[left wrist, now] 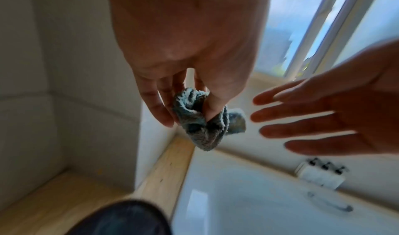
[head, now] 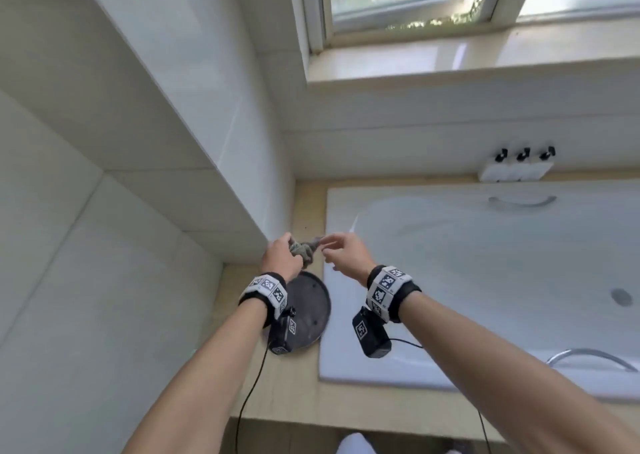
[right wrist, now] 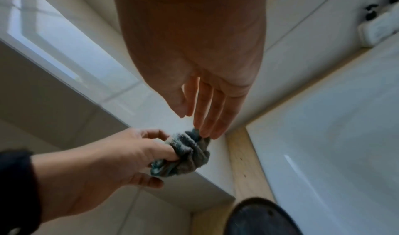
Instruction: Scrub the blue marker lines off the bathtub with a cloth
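Observation:
A bunched grey-blue cloth [head: 304, 251] hangs in the air over the beige ledge, by the near left corner of the white bathtub [head: 450, 256]. My left hand [head: 287, 247] pinches it between thumb and fingers; the left wrist view shows the cloth [left wrist: 200, 132] drooping below that grip [left wrist: 190, 112]. My right hand [head: 341, 247] reaches in from the right with straight fingers [right wrist: 207, 119], whose tips just touch the cloth's upper end [right wrist: 190, 155]. In these blurred frames I cannot make out blue marker lines on the tub.
A dark round plate [head: 308, 311] lies on the ledge under my left wrist. A tiled pillar [head: 242, 176] stands close on the left. Three pump bottles [head: 516, 168] sit at the tub's far edge. Curved grab handles [head: 592, 356] and a drain [head: 621, 297] mark the tub.

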